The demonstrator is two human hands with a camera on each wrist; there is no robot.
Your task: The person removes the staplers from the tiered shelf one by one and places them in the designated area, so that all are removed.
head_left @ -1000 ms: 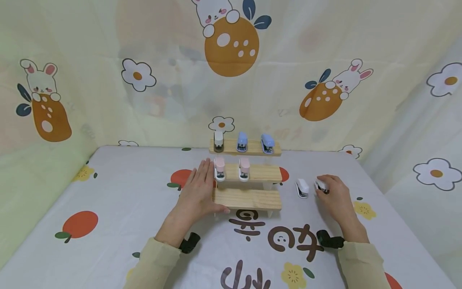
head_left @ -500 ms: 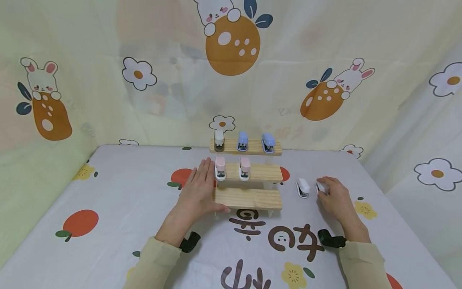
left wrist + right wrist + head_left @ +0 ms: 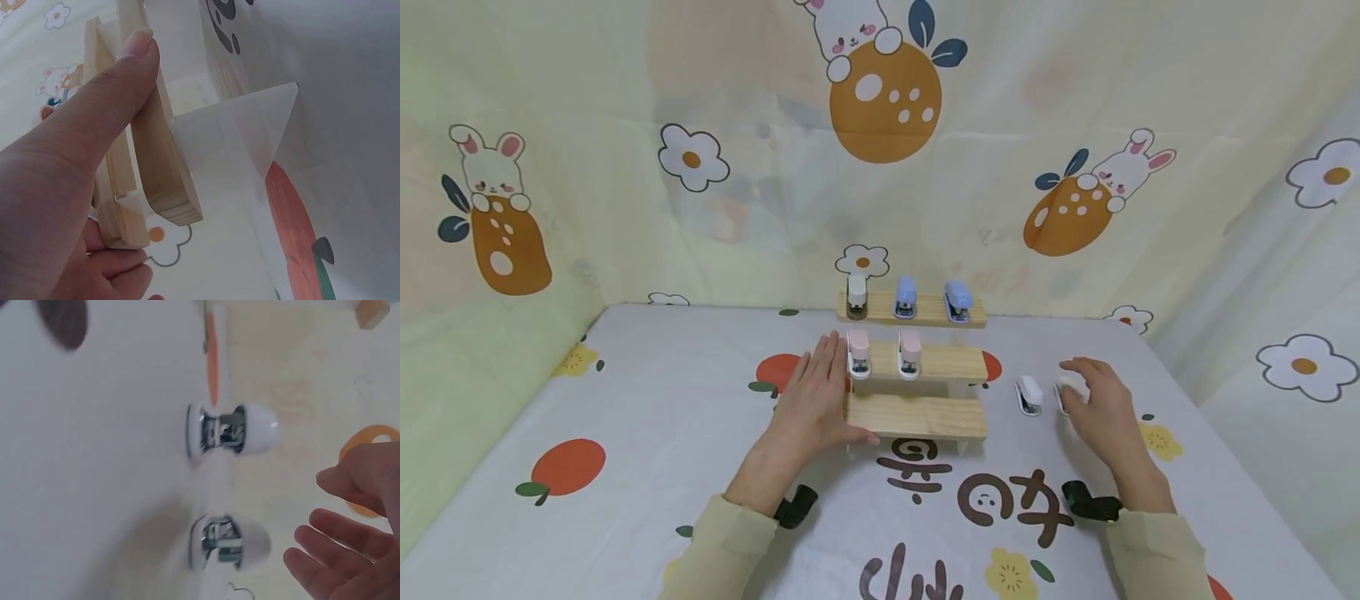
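My left hand (image 3: 808, 404) lies along the left side of a three-step wooden rack (image 3: 917, 417), fingers straight against it. Its thumb (image 3: 134, 69) rests on the lowest board in the left wrist view. My right hand (image 3: 1105, 408) hovers around a white mini stapler (image 3: 253, 544), thumb and fingers parted and apart from it. Left of that one, a second white stapler (image 3: 1029, 395) stands on the table. The middle step bears two pink staplers (image 3: 859, 354). On the top step stand a white stapler (image 3: 856, 296) and two blue staplers (image 3: 958, 298).
A white printed cloth (image 3: 647, 517) covers the table. Patterned curtain (image 3: 760, 217) hangs close behind the rack and along both sides. Both wrists carry small black mounts (image 3: 1090, 502).
My right fingers, earlier pinching the rightmost white stapler, have spread and lifted off it. That stapler stays on the table. My left hand keeps its place at the rack.
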